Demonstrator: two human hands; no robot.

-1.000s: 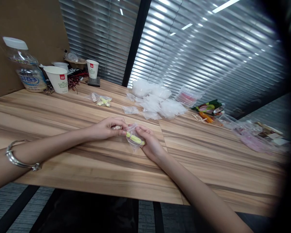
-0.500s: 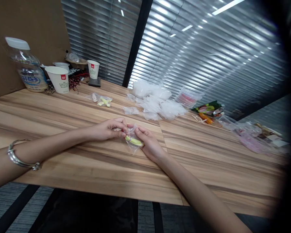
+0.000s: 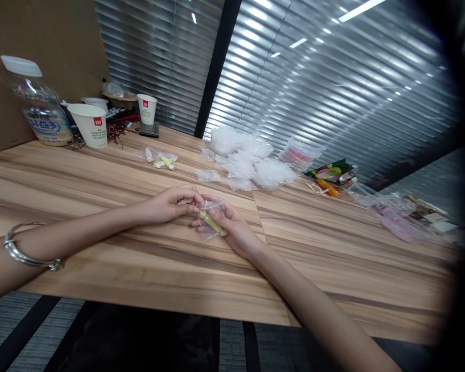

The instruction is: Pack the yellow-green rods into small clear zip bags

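Observation:
A small clear plastic bag point(image 3: 206, 233) with a yellow item point(image 3: 213, 223) in it is between my hands, just above the wooden table point(image 3: 147, 279). My left hand point(image 3: 178, 203) pinches the bag's upper left edge with thumb and index finger. My right hand point(image 3: 234, 226) holds the bag from the right, thumb in front and fingers behind it. Farther back lie filled small bags point(image 3: 165, 160) with yellow and pale pieces. A heap of clear bags point(image 3: 242, 164) stands beyond my hands.
At the back left are a plastic bottle point(image 3: 48, 116), a paper cup point(image 3: 91, 126), a second paper cup point(image 3: 147, 109) and a small black scale point(image 3: 149, 129). Toward the right lie an orange item point(image 3: 328, 188), a green packet point(image 3: 335, 171) and pink plastic packaging point(image 3: 399, 225).
The bag has turned and the yellow item in it now slants more steeply. My right hand's fingers have spread farther behind the bag. The view has shifted slightly.

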